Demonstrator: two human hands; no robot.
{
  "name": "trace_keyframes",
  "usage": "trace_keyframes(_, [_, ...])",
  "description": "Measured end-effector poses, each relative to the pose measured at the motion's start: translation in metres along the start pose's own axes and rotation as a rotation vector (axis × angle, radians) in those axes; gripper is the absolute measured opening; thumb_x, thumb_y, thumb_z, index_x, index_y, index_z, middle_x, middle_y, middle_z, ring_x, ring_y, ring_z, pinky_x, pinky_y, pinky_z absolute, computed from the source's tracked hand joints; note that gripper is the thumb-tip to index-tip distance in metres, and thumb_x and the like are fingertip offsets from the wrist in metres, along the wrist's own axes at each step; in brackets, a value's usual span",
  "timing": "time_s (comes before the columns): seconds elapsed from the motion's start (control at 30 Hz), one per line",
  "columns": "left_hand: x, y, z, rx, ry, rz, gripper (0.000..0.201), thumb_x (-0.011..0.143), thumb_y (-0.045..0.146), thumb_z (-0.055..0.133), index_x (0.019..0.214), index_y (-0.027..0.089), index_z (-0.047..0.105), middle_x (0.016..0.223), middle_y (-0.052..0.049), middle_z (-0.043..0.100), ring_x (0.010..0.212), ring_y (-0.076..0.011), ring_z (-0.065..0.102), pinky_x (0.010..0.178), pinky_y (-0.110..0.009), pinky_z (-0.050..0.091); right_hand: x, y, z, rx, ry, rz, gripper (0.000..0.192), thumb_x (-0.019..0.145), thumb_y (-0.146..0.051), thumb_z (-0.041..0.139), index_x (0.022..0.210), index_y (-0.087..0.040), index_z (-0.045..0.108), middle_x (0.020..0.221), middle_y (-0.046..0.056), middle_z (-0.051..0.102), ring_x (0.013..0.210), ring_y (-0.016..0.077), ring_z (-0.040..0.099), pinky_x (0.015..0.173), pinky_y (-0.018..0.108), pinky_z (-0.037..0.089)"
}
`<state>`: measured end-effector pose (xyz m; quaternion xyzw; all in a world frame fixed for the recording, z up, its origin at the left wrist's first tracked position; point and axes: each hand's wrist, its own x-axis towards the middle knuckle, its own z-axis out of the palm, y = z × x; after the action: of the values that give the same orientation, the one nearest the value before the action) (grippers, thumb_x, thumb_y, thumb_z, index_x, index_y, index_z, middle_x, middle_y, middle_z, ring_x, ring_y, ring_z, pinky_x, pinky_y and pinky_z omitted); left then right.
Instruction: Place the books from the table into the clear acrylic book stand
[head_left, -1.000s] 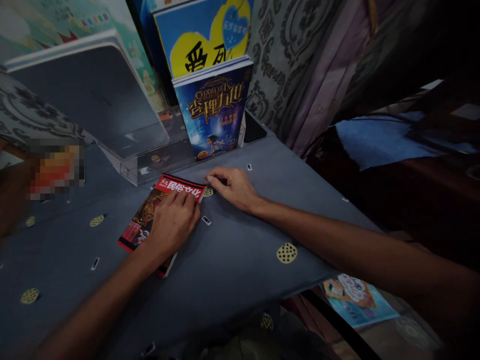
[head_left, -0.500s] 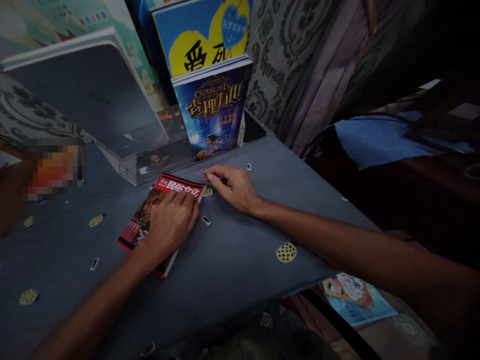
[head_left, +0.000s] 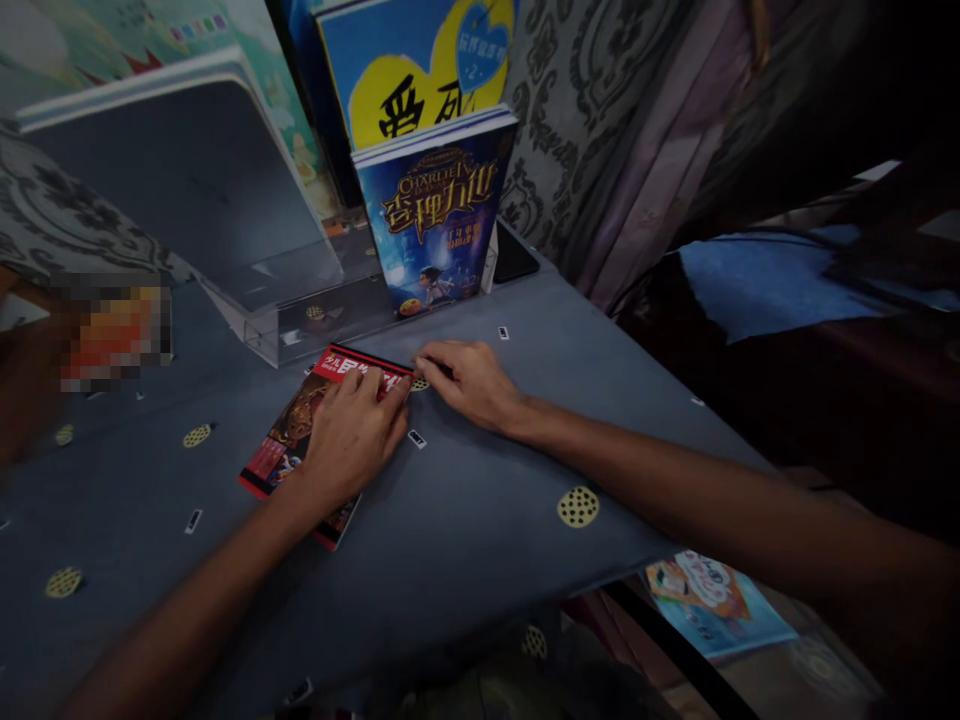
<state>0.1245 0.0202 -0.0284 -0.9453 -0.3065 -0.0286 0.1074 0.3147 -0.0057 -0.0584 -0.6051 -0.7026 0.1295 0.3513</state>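
Observation:
A small red-and-black book [head_left: 289, 435] with white Chinese lettering lies closed and aslant on the table. My left hand [head_left: 356, 420] rests over its cover, fingers spread and slightly bent, the thumb by the upper right corner. At that same corner, my right hand [head_left: 472, 380] has its fingers curled in, and their tips meet the book's edge. The side of my right hand lies on the tablecloth. My left hand hides the lower middle of the cover and part of the title.
Behind stand a blue Charlie IX book [head_left: 442, 225], a yellow-and-blue book [head_left: 375, 70] and a grey notebook [head_left: 187, 180] in a clear acrylic holder [head_left: 262, 335]. A blurred orange-red item [head_left: 116, 335] is at the left. The grey patterned table [head_left: 480, 530] ends at the right; a colourful booklet [head_left: 716, 600] lies below.
My left fingers and thumb have shifted up and right over the cover. My right fingertips have come down to the book's corner. The whole view has moved slightly.

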Motion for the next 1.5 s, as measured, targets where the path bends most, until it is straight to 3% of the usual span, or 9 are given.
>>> trace_keyframes(0.13, [-0.003,-0.015,-0.001,-0.107,-0.014,0.014,0.036,0.103,0.035,0.044,0.130,0.024,0.064,0.113,-0.012,0.061,0.107,-0.0292,0.056,0.090,-0.045,0.050,-0.004,-0.001,0.002,-0.092,-0.020,-0.029,0.027,0.099,-0.024,0.047,0.095,-0.016,0.072,0.080,0.007,0.069,0.073,0.0181,0.059,0.070,0.029,0.038])
trace_keyframes(0.27, [-0.010,-0.033,0.000,-0.164,-0.042,-0.039,0.037,0.102,0.032,0.048,0.137,0.027,0.058,0.127,-0.011,0.058,0.118,-0.0292,0.054,0.097,-0.048,0.050,-0.009,-0.003,0.004,-0.096,-0.037,-0.098,0.026,0.100,-0.025,0.048,0.096,-0.017,0.072,0.081,0.006,0.069,0.072,0.0179,0.059,0.070,0.029,0.039])
trace_keyframes(0.43, [-0.016,-0.035,-0.003,-0.123,-0.094,-0.052,0.040,0.102,0.036,0.049,0.141,0.028,0.053,0.134,-0.012,0.057,0.124,-0.0301,0.055,0.096,-0.047,0.051,-0.009,-0.009,0.004,-0.066,-0.075,-0.079,0.025,0.102,-0.023,0.046,0.107,-0.018,0.069,0.091,0.008,0.072,0.079,0.0191,0.064,0.074,0.029,0.044])
trace_keyframes(0.53, [-0.016,-0.029,-0.015,-0.049,-0.160,-0.095,0.042,0.101,0.042,0.050,0.139,0.024,0.053,0.126,-0.016,0.063,0.113,-0.0310,0.064,0.086,-0.042,0.054,-0.004,-0.015,0.008,-0.038,-0.140,-0.083,0.025,0.103,-0.022,0.044,0.113,-0.017,0.066,0.100,0.010,0.074,0.087,0.0206,0.067,0.079,0.031,0.048])
trace_keyframes(0.7, [-0.015,-0.026,-0.028,0.047,-0.273,-0.209,0.048,0.101,0.048,0.048,0.132,0.012,0.057,0.105,-0.022,0.072,0.090,-0.0341,0.073,0.072,-0.039,0.054,0.013,-0.023,0.026,-0.043,-0.189,-0.209,0.027,0.100,-0.017,0.048,0.120,-0.018,0.064,0.118,0.013,0.072,0.107,0.0253,0.066,0.096,0.042,0.048])
trace_keyframes(1.0, [-0.010,-0.045,-0.010,0.096,-0.241,-0.314,0.057,0.105,0.047,0.037,0.139,0.004,0.052,0.105,-0.026,0.072,0.098,-0.0357,0.073,0.074,-0.038,0.052,0.050,-0.026,0.053,-0.157,-0.208,-0.248,0.032,0.098,-0.021,0.052,0.127,-0.012,0.061,0.136,0.021,0.064,0.131,0.0315,0.055,0.108,0.050,0.042])
trace_keyframes(1.23, [-0.009,-0.048,-0.010,0.099,-0.213,-0.346,0.057,0.103,0.051,0.041,0.136,0.007,0.056,0.103,-0.025,0.072,0.096,-0.0361,0.072,0.073,-0.038,0.051,0.058,-0.017,0.056,-0.111,-0.223,-0.253,0.037,0.099,-0.023,0.049,0.134,-0.014,0.057,0.140,0.018,0.062,0.132,0.0290,0.054,0.109,0.047,0.039])
trace_keyframes(1.37, [-0.011,-0.054,-0.001,0.082,-0.111,-0.251,0.046,0.103,0.044,0.045,0.137,0.015,0.056,0.121,-0.020,0.068,0.110,-0.0345,0.067,0.082,-0.041,0.053,0.059,-0.014,0.057,-0.095,-0.234,-0.252,0.038,0.099,-0.019,0.047,0.136,-0.014,0.057,0.142,0.018,0.061,0.133,0.0283,0.053,0.110,0.047,0.039])
trace_keyframes(1.5, [-0.010,-0.064,0.010,-0.064,-0.042,-0.081,0.033,0.103,0.029,0.045,0.129,0.016,0.060,0.129,-0.014,0.066,0.120,-0.0272,0.062,0.098,-0.042,0.051,0.059,-0.011,0.059,-0.087,-0.239,-0.256,0.040,0.099,-0.015,0.044,0.137,-0.017,0.058,0.144,0.015,0.060,0.135,0.0267,0.052,0.112,0.048,0.038])
